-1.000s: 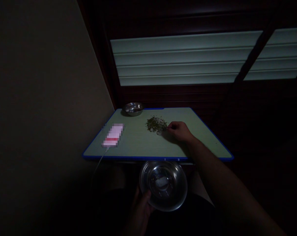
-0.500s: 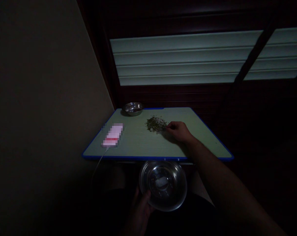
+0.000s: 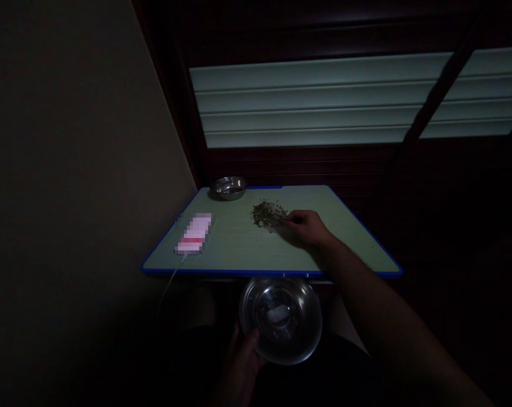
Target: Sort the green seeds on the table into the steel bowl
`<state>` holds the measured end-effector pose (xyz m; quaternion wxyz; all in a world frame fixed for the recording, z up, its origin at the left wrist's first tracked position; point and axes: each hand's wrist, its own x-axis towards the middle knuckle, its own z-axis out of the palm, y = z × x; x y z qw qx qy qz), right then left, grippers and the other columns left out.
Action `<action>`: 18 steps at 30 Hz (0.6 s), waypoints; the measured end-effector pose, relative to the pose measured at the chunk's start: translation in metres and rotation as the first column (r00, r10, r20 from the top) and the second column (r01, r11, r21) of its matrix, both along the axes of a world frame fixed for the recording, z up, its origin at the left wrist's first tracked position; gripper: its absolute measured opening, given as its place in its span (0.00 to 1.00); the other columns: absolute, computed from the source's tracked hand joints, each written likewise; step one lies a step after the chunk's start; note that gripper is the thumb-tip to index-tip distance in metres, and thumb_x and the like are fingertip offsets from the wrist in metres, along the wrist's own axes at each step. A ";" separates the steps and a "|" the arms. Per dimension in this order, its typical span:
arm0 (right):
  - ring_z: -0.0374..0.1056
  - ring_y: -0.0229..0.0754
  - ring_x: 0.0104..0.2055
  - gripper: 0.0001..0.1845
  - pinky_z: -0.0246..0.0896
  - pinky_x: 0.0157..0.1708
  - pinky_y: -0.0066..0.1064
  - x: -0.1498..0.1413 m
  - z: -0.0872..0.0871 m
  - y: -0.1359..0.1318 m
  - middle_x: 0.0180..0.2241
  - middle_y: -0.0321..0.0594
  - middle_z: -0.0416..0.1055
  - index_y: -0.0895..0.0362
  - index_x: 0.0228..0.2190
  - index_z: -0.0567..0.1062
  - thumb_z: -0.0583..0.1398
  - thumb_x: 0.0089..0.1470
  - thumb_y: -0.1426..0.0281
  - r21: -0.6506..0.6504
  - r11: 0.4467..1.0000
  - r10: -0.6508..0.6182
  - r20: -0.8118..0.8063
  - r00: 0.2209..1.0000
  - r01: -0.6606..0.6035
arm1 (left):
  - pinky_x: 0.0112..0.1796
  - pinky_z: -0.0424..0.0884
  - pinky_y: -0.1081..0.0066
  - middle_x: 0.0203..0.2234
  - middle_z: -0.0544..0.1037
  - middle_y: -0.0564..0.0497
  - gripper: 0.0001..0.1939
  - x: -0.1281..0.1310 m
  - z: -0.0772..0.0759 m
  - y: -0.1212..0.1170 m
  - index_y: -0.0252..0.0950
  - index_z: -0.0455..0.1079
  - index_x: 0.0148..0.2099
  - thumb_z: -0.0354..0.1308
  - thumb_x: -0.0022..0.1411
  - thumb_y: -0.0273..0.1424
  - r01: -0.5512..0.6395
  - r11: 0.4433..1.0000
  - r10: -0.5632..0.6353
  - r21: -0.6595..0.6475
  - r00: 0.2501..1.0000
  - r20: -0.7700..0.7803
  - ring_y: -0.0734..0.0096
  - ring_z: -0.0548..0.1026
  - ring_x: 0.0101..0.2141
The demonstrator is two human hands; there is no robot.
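Observation:
Below the table's front edge, my left hand [image 3: 244, 357] grips a shiny metal bowl [image 3: 309, 333] by its left side, thumb over the rim. Small specks and a pale bright patch, perhaps a reflection, show on the bowl's bottom. My right hand [image 3: 307, 226] is at the right edge of a loose pile of small greenish grains [image 3: 265, 213] mixed with whitish bits. Its thumb and forefinger are pinched together at the pile; whatever is between the fingertips is too small and dark to make out.
The pile lies on a pale green folding table [image 3: 234, 254] with a blue rim. A smaller metal bowl [image 3: 229, 195] stands at its back left corner. A lit phone [image 3: 195, 233] with a white cable [image 3: 169, 285] lies at the left. Behind is a dark slatted door [image 3: 307, 102]; a wall [image 3: 90, 141] stands left.
My right hand has shifted very slightly at the right edge of the pile. My left hand and the bowl stay in practically the same place.

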<state>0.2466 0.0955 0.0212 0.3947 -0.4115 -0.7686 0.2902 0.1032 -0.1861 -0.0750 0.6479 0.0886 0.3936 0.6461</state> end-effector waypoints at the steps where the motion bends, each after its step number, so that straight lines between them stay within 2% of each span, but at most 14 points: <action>1: 0.67 0.40 0.28 0.11 0.60 0.31 0.31 0.000 0.000 0.000 0.24 0.37 0.75 0.58 0.25 0.78 0.61 0.45 0.63 -0.003 1.000 0.008 0.000 1.000 -0.008 | 0.58 0.62 0.51 0.58 0.75 0.49 0.35 0.000 0.000 0.000 0.53 0.57 0.67 0.63 0.60 0.36 0.001 1.000 -0.001 0.003 1.000 0.001 0.53 0.68 0.59; 14: 0.68 0.40 0.29 0.11 0.61 0.33 0.31 0.000 0.000 -0.001 0.24 0.39 0.75 0.59 0.24 0.78 0.62 0.44 0.63 -0.024 0.998 0.057 -0.027 0.998 -0.058 | 0.59 0.60 0.50 0.58 0.74 0.48 0.38 0.001 0.000 0.000 0.52 0.55 0.67 0.64 0.58 0.36 -0.010 1.000 0.010 0.009 1.000 -0.003 0.51 0.66 0.61; 18: 0.67 0.40 0.29 0.12 0.60 0.33 0.32 0.000 0.000 -0.001 0.24 0.39 0.74 0.59 0.24 0.78 0.63 0.44 0.62 -0.023 0.997 0.069 -0.019 0.997 -0.069 | 0.59 0.60 0.48 0.58 0.74 0.47 0.35 0.000 -0.001 0.000 0.50 0.56 0.67 0.63 0.60 0.37 0.010 1.000 -0.010 0.012 1.000 -0.006 0.50 0.66 0.60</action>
